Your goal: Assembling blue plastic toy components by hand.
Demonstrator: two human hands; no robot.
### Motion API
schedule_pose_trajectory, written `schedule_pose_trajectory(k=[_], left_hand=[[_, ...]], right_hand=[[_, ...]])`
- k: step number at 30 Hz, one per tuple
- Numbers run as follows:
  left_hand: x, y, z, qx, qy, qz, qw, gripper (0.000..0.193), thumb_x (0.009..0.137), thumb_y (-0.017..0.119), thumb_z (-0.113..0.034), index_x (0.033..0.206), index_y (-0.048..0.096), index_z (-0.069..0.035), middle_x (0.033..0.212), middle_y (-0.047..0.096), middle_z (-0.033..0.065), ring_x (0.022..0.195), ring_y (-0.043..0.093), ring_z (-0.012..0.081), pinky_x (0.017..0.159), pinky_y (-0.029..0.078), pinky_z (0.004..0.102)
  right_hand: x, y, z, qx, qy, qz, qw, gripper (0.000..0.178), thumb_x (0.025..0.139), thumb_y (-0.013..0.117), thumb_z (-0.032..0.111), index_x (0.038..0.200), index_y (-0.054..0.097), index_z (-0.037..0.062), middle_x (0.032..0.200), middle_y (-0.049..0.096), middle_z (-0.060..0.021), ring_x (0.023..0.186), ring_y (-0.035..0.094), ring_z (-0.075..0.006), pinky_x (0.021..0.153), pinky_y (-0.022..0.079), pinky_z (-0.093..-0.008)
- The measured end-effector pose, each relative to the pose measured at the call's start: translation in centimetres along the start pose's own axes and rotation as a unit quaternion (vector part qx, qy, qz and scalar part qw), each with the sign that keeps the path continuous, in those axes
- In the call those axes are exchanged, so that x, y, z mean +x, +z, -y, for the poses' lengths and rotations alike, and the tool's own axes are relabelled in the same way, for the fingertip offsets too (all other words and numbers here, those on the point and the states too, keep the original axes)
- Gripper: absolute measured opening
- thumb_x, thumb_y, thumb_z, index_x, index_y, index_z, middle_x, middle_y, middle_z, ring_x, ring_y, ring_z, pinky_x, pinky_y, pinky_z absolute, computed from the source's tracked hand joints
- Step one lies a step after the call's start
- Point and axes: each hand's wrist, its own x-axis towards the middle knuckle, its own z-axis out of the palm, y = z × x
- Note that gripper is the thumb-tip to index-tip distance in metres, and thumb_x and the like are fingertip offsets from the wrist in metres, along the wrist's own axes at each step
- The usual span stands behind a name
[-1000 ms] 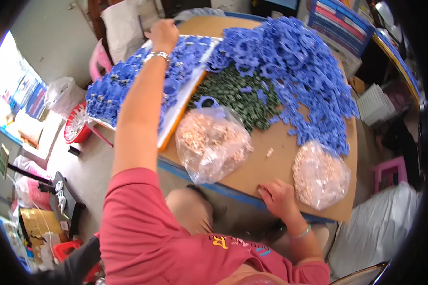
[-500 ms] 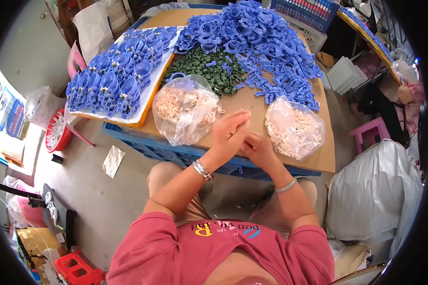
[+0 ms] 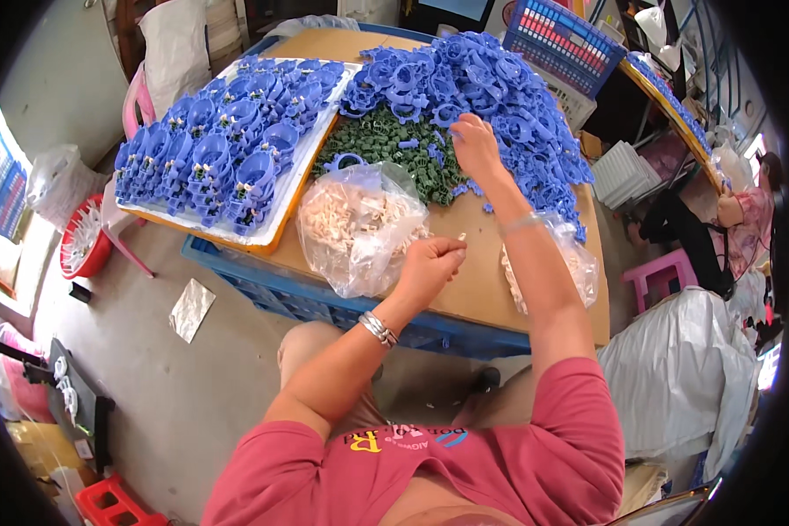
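My left hand [image 3: 433,270] is closed, with a small cream-coloured plastic piece [image 3: 462,237] pinched at the fingertips. It hovers above the table's near edge, just right of a clear bag of cream plastic pieces [image 3: 355,230]. My right hand [image 3: 477,145] reaches far forward, its fingers curled together where the pile of blue plastic parts [image 3: 491,74] meets the heap of small dark green parts [image 3: 386,145]. What those fingers hold, if anything, is hidden. A second clear bag of cream pieces [image 3: 580,267] lies partly behind my right forearm.
At the left of the table, a white tray [image 3: 276,223] with an orange edge carries rows of assembled blue pieces. A blue crate [image 3: 263,285] supports the brown tabletop [image 3: 543,323]. On the right are a pink stool [image 3: 662,272], a large white sack [image 3: 675,377] and a seated person [image 3: 745,219].
My hands were together over the near edge and have come apart. The right has stretched forward to the blue and green parts; the left has dropped slightly, now showing the cream piece.
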Motion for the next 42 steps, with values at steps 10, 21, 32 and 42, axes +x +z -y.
schedule_pose_trajectory(k=[10, 21, 32, 42], left_hand=[[-0.6, -1.9, -1.0, 0.041, -0.024, 0.031, 0.998, 0.017, 0.078, 0.057, -0.009, 0.090, 0.063, 0.002, 0.068, 0.058, -0.0001, 0.058, 0.051, 0.0050, 0.053, 0.043, 0.0193], [0.3, -1.2, -0.4, -0.035, -0.018, -0.015, 0.999, 0.023, 0.080, 0.054, -0.008, 0.100, 0.058, 0.003, 0.074, 0.059, 0.0032, 0.060, 0.053, 0.0073, 0.054, 0.044, 0.0208], [-0.4, 1.5, 0.6, -0.292, 0.017, 0.154, 0.944, 0.040, 0.084, 0.055, -0.022, 0.120, 0.041, -0.013, 0.111, 0.050, 0.0015, 0.098, 0.050, 0.0157, 0.080, 0.045, 0.0378], [-0.6, -0.6, 2.1, -0.406, -0.122, 0.111, 0.899, 0.035, 0.083, 0.053, -0.033, 0.104, 0.050, -0.006, 0.099, 0.056, 0.0139, 0.090, 0.055, 0.0311, 0.077, 0.045, 0.0479]], right_hand=[[6.4, 6.7, -3.2, -0.159, 0.222, 0.267, 0.924, 0.041, 0.080, 0.043, 0.012, 0.121, 0.044, 0.0166, 0.139, 0.021, -0.0001, 0.126, 0.020, -0.0308, 0.094, 0.028, -0.0515], [3.1, -2.7, -2.1, 0.184, 0.113, 0.152, 0.965, 0.022, 0.074, 0.060, 0.016, 0.089, 0.064, 0.0014, 0.077, 0.062, -0.0070, 0.068, 0.056, -0.0139, 0.066, 0.044, -0.0284], [-14.4, -12.1, 5.8, 0.432, 0.251, 0.138, 0.855, 0.015, 0.078, 0.055, 0.008, 0.086, 0.063, -0.0008, 0.070, 0.059, -0.0007, 0.061, 0.050, -0.0045, 0.053, 0.042, -0.0206], [-18.2, -10.8, 3.8, 0.358, 0.256, 0.028, 0.897, 0.022, 0.081, 0.052, 0.009, 0.102, 0.057, 0.0015, 0.072, 0.057, -0.0020, 0.060, 0.054, -0.0107, 0.052, 0.042, -0.0222]])
